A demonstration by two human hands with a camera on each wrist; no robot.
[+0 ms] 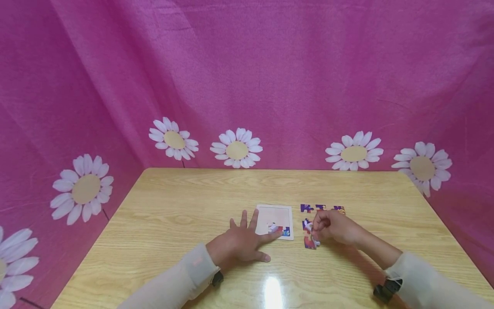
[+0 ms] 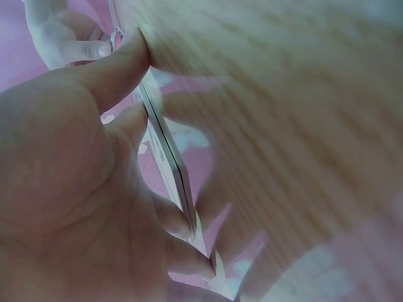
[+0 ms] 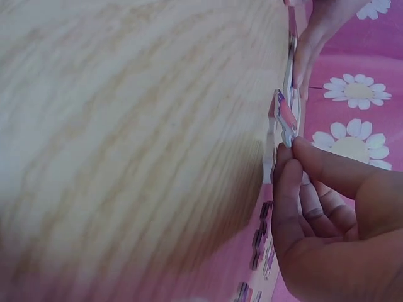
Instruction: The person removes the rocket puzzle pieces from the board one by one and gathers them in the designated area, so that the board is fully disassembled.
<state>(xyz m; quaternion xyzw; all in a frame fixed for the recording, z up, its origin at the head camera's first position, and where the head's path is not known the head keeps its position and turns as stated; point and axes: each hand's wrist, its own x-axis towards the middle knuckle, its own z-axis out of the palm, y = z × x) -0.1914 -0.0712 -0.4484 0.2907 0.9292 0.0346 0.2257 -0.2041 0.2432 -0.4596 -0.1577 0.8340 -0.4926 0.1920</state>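
A shallow white puzzle tray point(image 1: 292, 216) lies on the table, with a few joined jigsaw pieces point(image 1: 286, 231) in its lower right corner. My left hand point(image 1: 243, 242) is spread across the tray's lower left side, its index finger resting over the pieces there. To the right of the tray, my right hand point(image 1: 337, 227) pinches a jigsaw piece point(image 3: 287, 119) between thumb and index finger; in the right wrist view this piece is tilted up. Beside those fingertips lie loose pieces with red, purple and white print point(image 1: 309, 242). The left wrist view shows the tray edge point(image 2: 165, 135) against the fingers.
More purple jigsaw pieces point(image 1: 306, 208) lie in a row behind the right hand, partly covered by it. The wooden table point(image 1: 185, 201) ends at a pink curtain point(image 1: 270, 86) with printed daisies. Both wrists carry small black devices point(image 1: 387, 289).
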